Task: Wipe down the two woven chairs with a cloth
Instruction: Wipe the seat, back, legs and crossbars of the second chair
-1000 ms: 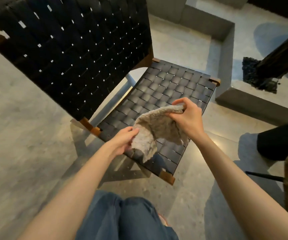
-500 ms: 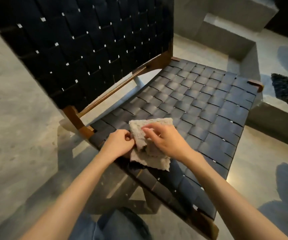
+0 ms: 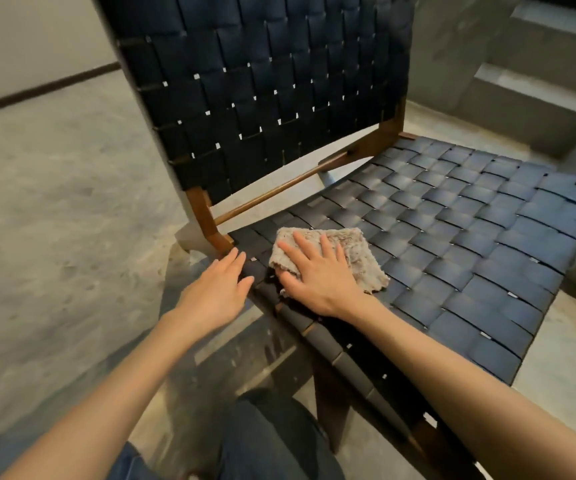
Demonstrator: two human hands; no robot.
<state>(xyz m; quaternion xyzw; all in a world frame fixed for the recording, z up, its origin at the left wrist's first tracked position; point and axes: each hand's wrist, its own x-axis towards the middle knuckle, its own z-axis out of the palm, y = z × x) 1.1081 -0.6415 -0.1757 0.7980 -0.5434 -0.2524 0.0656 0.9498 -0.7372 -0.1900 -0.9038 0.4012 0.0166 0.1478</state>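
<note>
A chair with black woven straps [image 3: 453,230] and a brown wooden frame fills the view, its backrest rising at the top. A beige fuzzy cloth [image 3: 356,258] lies flat on the seat's near left corner. My right hand [image 3: 314,271] presses flat on the cloth with fingers spread. My left hand [image 3: 217,289] rests open on the seat's left edge, just left of the cloth, holding nothing. Only one chair is in view.
Grey concrete floor [image 3: 54,220] spreads to the left. Concrete steps [image 3: 522,98] rise behind the chair at the right. My knee in blue jeans [image 3: 266,441] is at the bottom, close to the chair's front leg.
The cloth went from held up between both hands to laid flat on the seat. My left hand let go of it; my right hand now presses on it. The view moved closer.
</note>
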